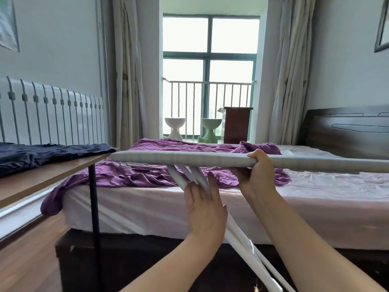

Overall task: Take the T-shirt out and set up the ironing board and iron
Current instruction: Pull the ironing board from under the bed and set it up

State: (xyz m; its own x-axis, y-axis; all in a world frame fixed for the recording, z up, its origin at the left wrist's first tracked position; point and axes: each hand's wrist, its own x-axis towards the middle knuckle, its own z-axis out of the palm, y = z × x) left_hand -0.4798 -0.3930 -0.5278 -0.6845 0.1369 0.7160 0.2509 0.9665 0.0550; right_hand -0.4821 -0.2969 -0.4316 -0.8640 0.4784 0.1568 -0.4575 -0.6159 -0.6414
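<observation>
Your arms [305, 249] reach in from the near edge toward the board. Beyond them the bed [315, 199] fills the far right, with a crumpled purple sheet [147, 178] spread over its left part. At the left stands the wooden table [52, 178], and the dark T-shirt [42, 153] lies flat on top of it — well apart from both hands. The ironing board [189, 160] hangs level in the air between you and the bed, its left tip just beside the table's corner. Its white legs [242, 234] slant from the underside down to the near right. Your right hand [257, 178] grips the board's near edge, thumb on top and fingers curled beneath. Your left hand [205, 209] lies on the legs with fingers nearly straight — pressing, not wrapped round them.
</observation>
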